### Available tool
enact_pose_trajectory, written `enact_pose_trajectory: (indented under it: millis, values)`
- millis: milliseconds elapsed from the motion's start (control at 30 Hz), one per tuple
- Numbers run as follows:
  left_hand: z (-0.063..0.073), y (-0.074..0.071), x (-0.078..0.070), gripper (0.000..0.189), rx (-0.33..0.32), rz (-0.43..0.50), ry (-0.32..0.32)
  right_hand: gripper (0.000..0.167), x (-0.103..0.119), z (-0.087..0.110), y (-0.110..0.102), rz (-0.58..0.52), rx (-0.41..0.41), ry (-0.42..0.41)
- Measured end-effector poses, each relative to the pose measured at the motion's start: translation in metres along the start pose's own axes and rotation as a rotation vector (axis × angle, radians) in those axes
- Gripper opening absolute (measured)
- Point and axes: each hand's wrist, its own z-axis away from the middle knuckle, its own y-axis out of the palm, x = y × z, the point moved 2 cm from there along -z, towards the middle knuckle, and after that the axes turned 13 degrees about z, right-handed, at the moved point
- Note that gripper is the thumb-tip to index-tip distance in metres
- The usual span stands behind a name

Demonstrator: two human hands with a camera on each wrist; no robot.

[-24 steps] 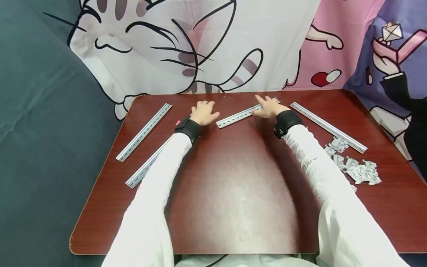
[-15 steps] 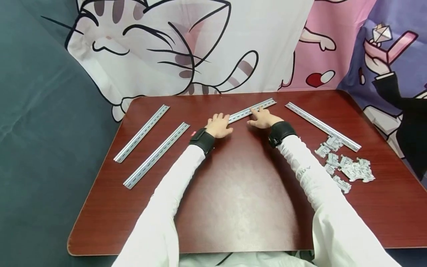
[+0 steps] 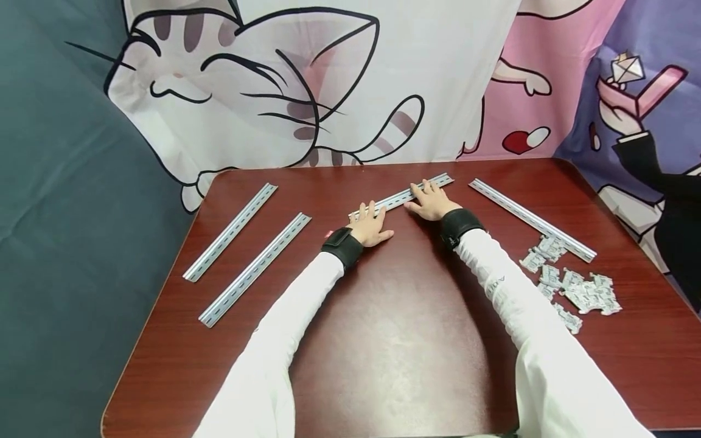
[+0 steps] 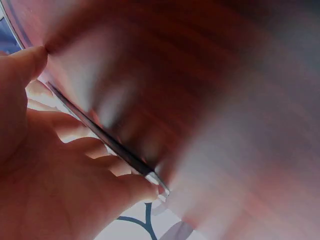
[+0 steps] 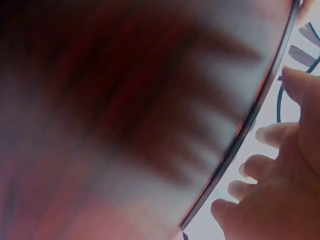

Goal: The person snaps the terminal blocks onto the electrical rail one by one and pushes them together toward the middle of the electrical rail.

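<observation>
A slotted metal DIN rail [image 3: 397, 200] lies slanted near the back of the table, its right end farther away. At its left end is my left hand [image 3: 368, 229], fingers spread over the rail and thumb out to the right. My right hand [image 3: 431, 202] lies farther along the same rail, fingers reaching across it and thumb pointing left. In the left wrist view the rail [image 4: 110, 141] appears as a dark edge under the extended fingers [image 4: 89, 146]. The right wrist view shows the rail's edge [image 5: 239, 141] alongside the loosely extended fingers [image 5: 260, 167].
Two more rails lie slanted on the left, an outer rail [image 3: 230, 232] and an inner rail [image 3: 254, 270]. Another rail [image 3: 531, 219] lies at the right. Below it are several small grey-white pieces [image 3: 591, 293] on the brown table [image 3: 405, 353]. A printed cloth [image 3: 449, 79] hangs behind.
My left hand has moved right and nearer, onto the rail's left end, uncovering the inner left rail. My right hand has shifted slightly left and nearer. The rail itself has moved slightly left.
</observation>
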Motion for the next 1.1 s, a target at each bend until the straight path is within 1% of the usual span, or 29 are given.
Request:
enact_pose_trajectory:
  millis: [67,200,333,500,633,767,867,1000,1067,1100]
  values:
    - [0.004,-0.003,0.002,0.073,0.006,-0.005,0.007,0.068,0.0,0.005,-0.005,0.017,-0.001,-0.015]
    - [0.011,-0.006,0.007,0.074,0.031,-0.024,0.02,0.067,0.001,0.015,-0.009,0.045,0.031,-0.026]
    - [0.017,-0.009,0.009,0.074,0.069,-0.041,0.044,0.07,0.005,0.024,-0.011,0.051,0.073,-0.011]
    - [0.026,-0.018,0.009,0.072,0.087,-0.075,0.055,0.072,0.013,0.032,-0.014,0.092,0.084,-0.003]
    - [0.036,-0.017,0.009,0.071,0.089,-0.104,0.051,0.073,0.022,0.045,-0.013,0.128,0.092,-0.004]
    - [0.05,-0.013,0.011,0.072,0.098,-0.106,0.013,0.073,0.033,0.064,-0.009,0.153,0.111,-0.014]
    - [0.063,-0.01,0.017,0.074,0.114,-0.06,-0.043,0.073,0.04,0.079,-0.006,0.18,0.129,-0.033]
    - [0.084,-0.007,0.032,0.078,0.131,0.025,-0.111,0.072,0.05,0.096,-0.002,0.202,0.115,-0.077]
    - [0.096,-0.009,0.042,0.08,0.125,0.047,-0.129,0.071,0.055,0.101,-0.002,0.198,0.085,-0.111]
    - [0.101,-0.009,0.048,0.08,0.11,0.054,-0.132,0.071,0.058,0.102,-0.002,0.195,0.069,-0.131]
